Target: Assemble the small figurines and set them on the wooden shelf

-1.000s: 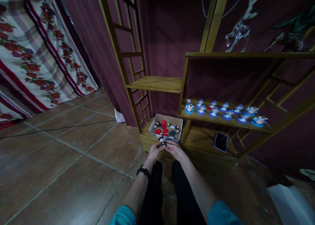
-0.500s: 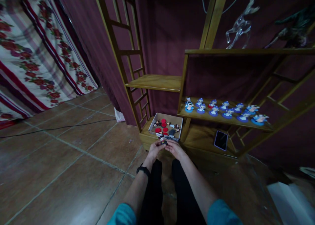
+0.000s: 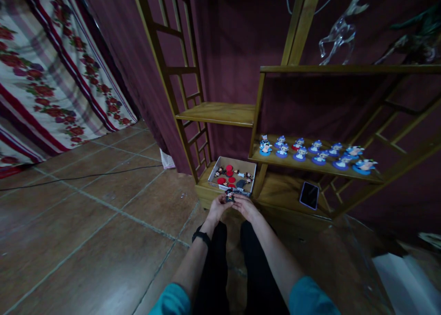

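Observation:
A small dark-haired figurine (image 3: 229, 194) on a dark round base stands upright between my two hands. My left hand (image 3: 217, 208) grips the base from the left, with a black band on its wrist. From the right, my right hand (image 3: 245, 205) closes its fingers on the same base. Just beyond them, a shallow cardboard box (image 3: 254, 173) holds red discs (image 3: 221, 180) and several loose figurines (image 3: 240, 173), some lying on their sides. My hands hide part of the box's near edge.
Two rows of blue and purple figurines (image 3: 300, 154) stand on a wooden shelf (image 3: 374, 178) at right. Below lies a tablet or phone (image 3: 309, 196). A clear deer statue (image 3: 339, 37) is higher up. A black cable (image 3: 86, 179) crosses the tiled floor; a white box (image 3: 403, 278) sits lower right.
The figurine in my hands has turned slightly and stands a little further right. Both hands keep hold of its base. The view has shifted slightly.

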